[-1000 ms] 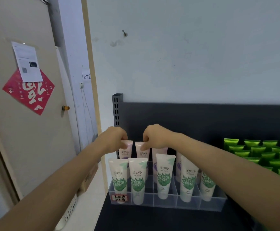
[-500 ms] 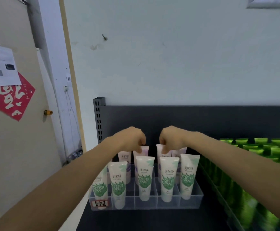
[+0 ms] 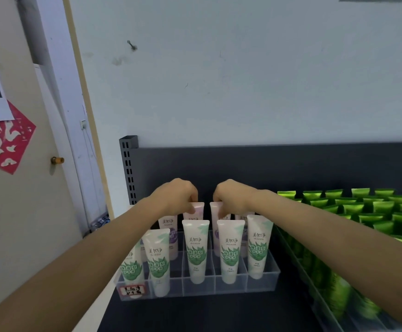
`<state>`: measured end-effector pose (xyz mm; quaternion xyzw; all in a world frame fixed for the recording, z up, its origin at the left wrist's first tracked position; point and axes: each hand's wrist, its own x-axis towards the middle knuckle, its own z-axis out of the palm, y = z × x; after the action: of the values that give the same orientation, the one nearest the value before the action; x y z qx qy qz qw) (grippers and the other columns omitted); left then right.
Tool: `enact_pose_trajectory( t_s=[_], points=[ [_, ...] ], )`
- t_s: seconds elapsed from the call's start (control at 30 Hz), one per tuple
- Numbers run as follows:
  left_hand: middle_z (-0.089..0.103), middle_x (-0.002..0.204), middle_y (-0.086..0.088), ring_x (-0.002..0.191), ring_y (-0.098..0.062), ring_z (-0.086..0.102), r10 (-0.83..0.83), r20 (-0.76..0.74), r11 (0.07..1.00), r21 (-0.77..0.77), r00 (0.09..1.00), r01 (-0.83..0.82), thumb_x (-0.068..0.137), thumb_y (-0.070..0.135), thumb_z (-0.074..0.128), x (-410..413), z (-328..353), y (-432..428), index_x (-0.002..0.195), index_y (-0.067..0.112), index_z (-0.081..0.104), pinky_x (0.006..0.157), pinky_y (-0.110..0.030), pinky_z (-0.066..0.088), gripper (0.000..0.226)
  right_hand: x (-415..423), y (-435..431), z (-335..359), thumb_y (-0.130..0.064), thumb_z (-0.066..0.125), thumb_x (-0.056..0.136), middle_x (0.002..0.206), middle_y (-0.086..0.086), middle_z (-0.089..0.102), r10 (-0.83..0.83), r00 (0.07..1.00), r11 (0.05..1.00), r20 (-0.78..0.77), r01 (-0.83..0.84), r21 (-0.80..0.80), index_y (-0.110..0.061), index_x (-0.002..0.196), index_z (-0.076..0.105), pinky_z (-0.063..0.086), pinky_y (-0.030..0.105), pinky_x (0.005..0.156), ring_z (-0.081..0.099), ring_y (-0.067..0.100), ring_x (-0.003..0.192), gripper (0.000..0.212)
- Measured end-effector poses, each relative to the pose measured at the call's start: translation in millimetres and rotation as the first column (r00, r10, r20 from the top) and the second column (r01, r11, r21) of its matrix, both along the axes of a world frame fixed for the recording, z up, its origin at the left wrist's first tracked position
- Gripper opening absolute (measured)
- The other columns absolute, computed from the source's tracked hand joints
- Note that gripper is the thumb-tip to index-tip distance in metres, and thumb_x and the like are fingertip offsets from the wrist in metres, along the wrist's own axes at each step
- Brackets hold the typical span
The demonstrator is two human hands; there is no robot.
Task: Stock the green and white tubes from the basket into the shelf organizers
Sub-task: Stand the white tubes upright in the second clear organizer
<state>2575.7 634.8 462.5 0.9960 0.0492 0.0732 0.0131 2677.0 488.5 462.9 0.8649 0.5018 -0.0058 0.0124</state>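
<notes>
Hands are both up at the back row of the clear plastic organizer (image 3: 262, 283), which sits along the left edge of the dark grey metal shelf (image 3: 219, 312). The left hand (image 3: 177, 197) has its fingers (image 3: 192, 196) curled down, pinching the crimped top of a white tube with purple print (image 3: 197, 208). The right hand (image 3: 234, 197) does the same thing, its fingers (image 3: 219, 200) pinching the top of a second purple-print tube (image 3: 215, 208) just beside the first. Those two stand upright in the back slots, tops close together but not touching.

The green and white tubes (image 3: 196, 250) fill the front row of the organizer, five of them, cap-down, one per slot. The leftmost one is half hidden behind the left forearm. There's a handwritten red-bordered label (image 3: 132, 289) stuck on the organizer's front wall at its left end. Toward the shelf's right edge, rows of shiny bright green tubes (image 3: 362, 209) are packed tight.
</notes>
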Motion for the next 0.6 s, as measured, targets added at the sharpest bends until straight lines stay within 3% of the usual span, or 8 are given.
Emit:
enact_pose_trajectory(
  t_s=[0.1, 0.23, 0.4, 0.6],
  points=[
    [0.068, 0.107, 0.001, 0.093, -0.015, 0.063, 0.001, 0.017, 0.999, -0.046, 1.0, 0.0, 0.084, 0.027, 0.068, -4, 7, -1, 0.114, 0.016, 0.065, 0.083, -0.035, 0.054, 0.032, 0, -6, 11, -0.03, 0.072, 0.079, 0.087, 0.003, 0.067, 0.005, 1.0, 1.0, -0.027, -0.005, -0.006, -0.015, 0.078, 0.066, 0.055, 0.035, 0.072, 0.063, 0.02, 0.079, 0.016],
    [0.067, 0.109, 0.001, 0.095, -0.014, 0.063, 0.003, 0.09, 0.993, -0.115, 0.996, 0.007, 0.086, 0.028, 0.066, -12, 16, 0, 0.114, 0.016, 0.065, 0.088, -0.034, 0.053, 0.03, 6, -28, 31, -0.034, 0.07, 0.081, 0.104, 0.001, 0.066, -0.018, 0.999, 0.998, -0.034, 0.02, 0.058, -0.009, 0.107, 0.068, 0.052, 0.034, 0.085, 0.062, 0.02, 0.094, 0.036],
    [0.067, 0.109, 0.001, 0.094, -0.01, 0.062, -0.031, 0.151, 0.993, -0.112, 0.988, 0.048, 0.09, 0.023, 0.061, -21, 20, -7, 0.11, 0.016, 0.068, 0.086, -0.027, 0.051, 0.023, 21, -47, 17, -0.018, 0.07, 0.079, 0.092, 0.008, 0.069, -0.088, 0.996, 0.991, 0.009, 0.089, -0.095, -0.004, 0.088, 0.07, 0.05, 0.03, 0.069, 0.06, 0.019, 0.077, 0.017],
    [0.068, 0.104, 0.004, 0.09, -0.008, 0.062, -0.073, 0.181, 0.994, -0.064, 0.981, 0.086, 0.092, 0.024, 0.058, -27, 23, -18, 0.105, 0.017, 0.07, 0.083, -0.026, 0.052, 0.019, 27, -54, 12, -0.01, 0.069, 0.08, 0.082, 0.005, 0.07, -0.11, 0.994, 0.993, 0.029, 0.111, -0.039, -0.008, 0.085, 0.07, 0.056, 0.032, 0.077, 0.066, 0.017, 0.078, 0.005]
  ],
)
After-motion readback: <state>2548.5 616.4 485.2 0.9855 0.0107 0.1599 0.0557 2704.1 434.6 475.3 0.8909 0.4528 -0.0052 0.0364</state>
